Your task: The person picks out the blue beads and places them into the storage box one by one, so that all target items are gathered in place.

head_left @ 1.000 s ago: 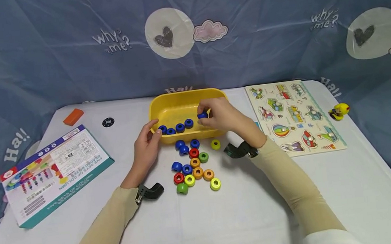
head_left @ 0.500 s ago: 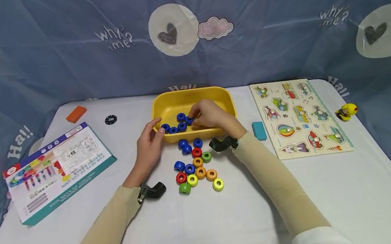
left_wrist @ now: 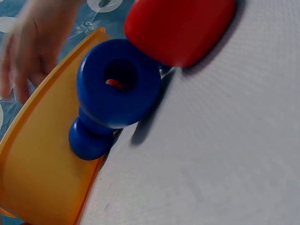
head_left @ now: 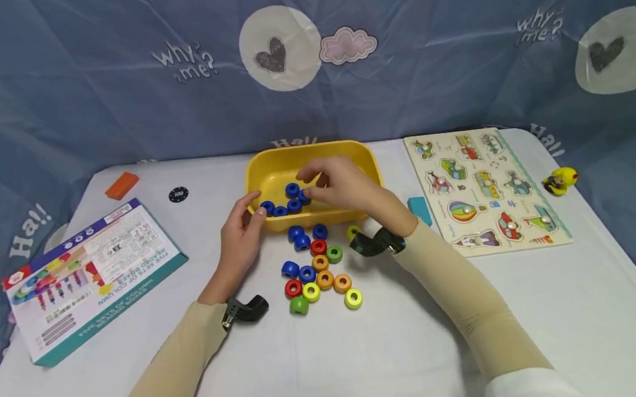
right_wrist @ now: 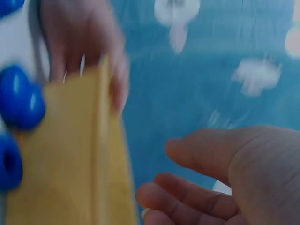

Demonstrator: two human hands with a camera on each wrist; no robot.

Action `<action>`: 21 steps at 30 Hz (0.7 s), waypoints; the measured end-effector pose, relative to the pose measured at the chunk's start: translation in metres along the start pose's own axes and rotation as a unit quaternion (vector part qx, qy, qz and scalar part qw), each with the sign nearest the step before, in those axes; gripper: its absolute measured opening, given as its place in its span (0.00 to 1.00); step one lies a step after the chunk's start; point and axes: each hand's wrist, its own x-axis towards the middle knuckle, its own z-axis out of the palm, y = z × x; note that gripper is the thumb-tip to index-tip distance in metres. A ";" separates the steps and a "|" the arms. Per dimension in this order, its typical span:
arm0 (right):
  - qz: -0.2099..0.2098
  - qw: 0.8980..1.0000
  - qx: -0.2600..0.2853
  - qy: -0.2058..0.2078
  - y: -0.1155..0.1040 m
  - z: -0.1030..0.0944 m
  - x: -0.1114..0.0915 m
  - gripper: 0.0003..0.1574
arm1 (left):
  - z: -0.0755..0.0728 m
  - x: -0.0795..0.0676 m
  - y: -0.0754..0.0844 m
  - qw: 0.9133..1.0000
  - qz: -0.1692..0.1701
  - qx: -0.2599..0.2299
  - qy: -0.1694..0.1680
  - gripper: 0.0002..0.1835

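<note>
A yellow tray [head_left: 320, 218] stands at the back middle of the table, with several blue beads [head_left: 292, 190] bunched in its left half. My left hand [head_left: 239, 239] grips the tray's left end, fingers over the rim and thumb near the front corner. Inside the tray's outline, over its right half, is my right hand [head_left: 342, 186]. Its thumb and fingers are apart beside the blue beads, with nothing between them; the right wrist view shows the thumb [right_wrist: 201, 147] separated from the curved fingers. In the left wrist view, a blue bead [left_wrist: 86, 84] stands outside the tray wall [left_wrist: 42, 154].
Loose beads lie in front of the tray, among them a red bead [head_left: 293, 288], a green bead [head_left: 299, 305] and an orange bead [head_left: 342, 282]. A printed box [head_left: 96, 280] lies left, a puzzle board [head_left: 486, 194] right. A blue block [head_left: 419, 210] lies near the right forearm.
My right hand carried a blue bead leftward to the others in the tray and let it go. Its fingers have since spread and lifted slightly. The left hand keeps its grip.
</note>
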 end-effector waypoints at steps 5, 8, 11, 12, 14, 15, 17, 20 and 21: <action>-0.101 0.993 -0.045 -0.049 -0.029 0.007 -0.031 0.14 | -0.002 0.002 0.001 1.000 0.005 0.004 0.005 0.22; -0.120 0.986 -0.063 -0.102 -0.033 0.019 -0.040 0.15 | -0.003 0.003 0.001 1.000 0.004 0.008 0.008 0.22; -0.126 0.980 -0.062 -0.141 -0.032 0.031 -0.043 0.13 | -0.003 0.003 0.000 1.000 0.002 0.008 0.009 0.22; -0.126 0.978 -0.061 -0.152 -0.032 0.035 -0.043 0.13 | -0.003 0.003 0.000 1.000 0.001 0.009 0.009 0.22; -0.119 0.975 -0.067 -0.175 -0.031 0.043 -0.044 0.11 | -0.002 0.002 -0.001 1.000 -0.001 0.009 0.009 0.22; -0.115 0.973 -0.075 -0.186 -0.030 0.047 -0.044 0.11 | -0.001 0.002 -0.001 1.000 -0.001 0.007 0.009 0.22; -0.098 0.970 -0.089 -0.205 -0.030 0.053 -0.045 0.10 | 0.000 0.001 -0.001 1.000 -0.001 0.005 0.008 0.21; -0.082 0.967 -0.103 -0.217 -0.029 0.059 -0.046 0.09 | 0.000 0.001 0.000 1.000 0.001 0.003 0.006 0.21; -0.078 0.968 -0.103 -0.216 -0.029 0.060 -0.046 0.08 | 0.000 0.001 0.000 1.000 0.002 0.002 0.006 0.22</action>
